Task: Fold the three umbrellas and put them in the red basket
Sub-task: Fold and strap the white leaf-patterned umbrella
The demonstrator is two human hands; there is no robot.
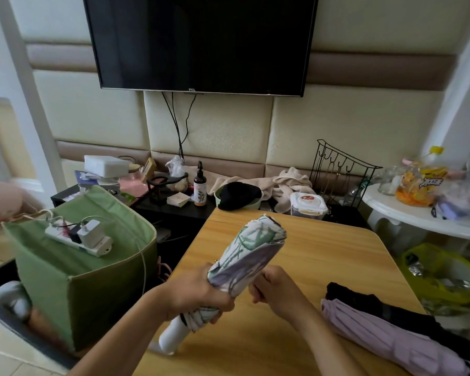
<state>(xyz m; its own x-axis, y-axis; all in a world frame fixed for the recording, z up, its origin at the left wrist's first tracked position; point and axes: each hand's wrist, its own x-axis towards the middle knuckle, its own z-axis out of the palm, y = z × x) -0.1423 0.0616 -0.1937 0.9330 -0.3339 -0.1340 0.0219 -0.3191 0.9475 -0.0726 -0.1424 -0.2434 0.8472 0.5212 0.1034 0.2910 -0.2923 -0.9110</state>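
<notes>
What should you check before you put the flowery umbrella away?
1. Left hand grips the patterned umbrella near its handle: ok.
2. Right hand works at the canopy, maybe the strap; hidden: cannot tell.
3. Canopy rolled tight: ok.
4. Red basket in sight: not ok, only a green fabric bin shows.
5. Lilac umbrella and black umbrella lie on the table, collapsed but loose: not ok.

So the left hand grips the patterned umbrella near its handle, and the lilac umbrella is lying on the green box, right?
Not quite. In the head view the lilac umbrella lies on the wooden table, not the green box. The left hand does grip the patterned umbrella near its handle.
</notes>
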